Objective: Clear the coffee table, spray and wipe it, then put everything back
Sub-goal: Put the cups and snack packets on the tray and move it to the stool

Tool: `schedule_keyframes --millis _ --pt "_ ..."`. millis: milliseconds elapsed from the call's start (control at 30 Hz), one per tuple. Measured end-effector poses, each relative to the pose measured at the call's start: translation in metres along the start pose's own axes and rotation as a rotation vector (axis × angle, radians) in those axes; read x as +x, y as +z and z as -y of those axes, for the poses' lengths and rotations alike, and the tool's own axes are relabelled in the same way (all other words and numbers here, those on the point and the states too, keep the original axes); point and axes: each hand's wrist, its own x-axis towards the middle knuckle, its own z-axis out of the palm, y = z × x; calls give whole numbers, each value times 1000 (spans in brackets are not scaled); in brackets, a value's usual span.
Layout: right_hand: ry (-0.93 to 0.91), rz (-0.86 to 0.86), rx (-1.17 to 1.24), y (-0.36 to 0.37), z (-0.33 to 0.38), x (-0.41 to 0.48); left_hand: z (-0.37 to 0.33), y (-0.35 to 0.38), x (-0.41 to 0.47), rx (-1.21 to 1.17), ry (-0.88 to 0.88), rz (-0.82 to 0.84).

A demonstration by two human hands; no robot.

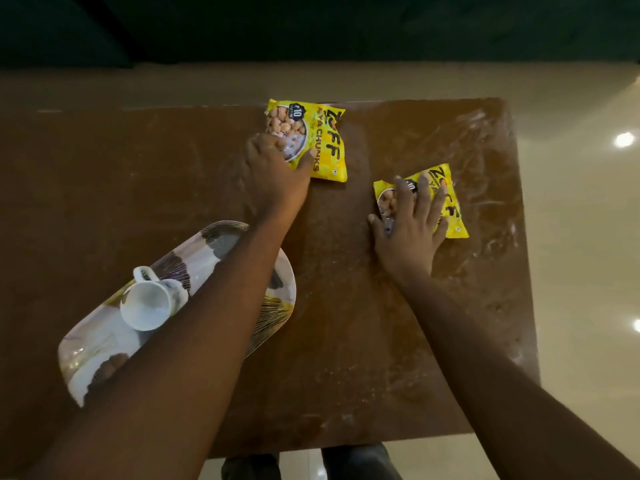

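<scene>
Forearms reached up from the bottom of the frame over a brown desk (346, 323). At lower left a patterned oval tray (100, 341) lay partly under the left arm, and a white cup (147, 303) lay on its side on it, mouth toward the camera.

Above the centre of the frame, the left hand (277, 164) gripped the lower left corner of the upper packet (325, 143), thumb laid across its face. This yellow packet read "ZOFF" and "YA CHUNKS", with a dark badge marked "10". Its top reached the desk's far edge.

Right of centre, the right hand (408, 230) lay flat with fingers spread, pressing on the right packet (450, 209). That yellow packet showed parts of "ZOFF" and a "10". It sat near the desk's right edge, with a strip of bare desk between.

The two packets lay apart. Bare desk stretched between the arms and across the left of the frame; pale streaks marked its right side. Glossy beige floor (581, 271) ran beyond the right and far edges.
</scene>
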Motion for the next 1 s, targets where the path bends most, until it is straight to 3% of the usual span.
schedule_keyframes --millis 100,200,400,767,1000 --pt "-67 -58 122 -6 -3 1 -10 -5 10 -214 -228 26" --pt "-123 -64 294 -14 -6 0 -17 -13 13 -522 -383 170" --pt "-156 -151 540 -25 17 -24 -1 -40 -10 -716 -405 341" --pt "-369 -73 749 -16 96 -103 91 -152 -91 -1188 -326 83" --pt "-590 71 611 6 125 -136 193 -180 -162 -1209 -535 -146"
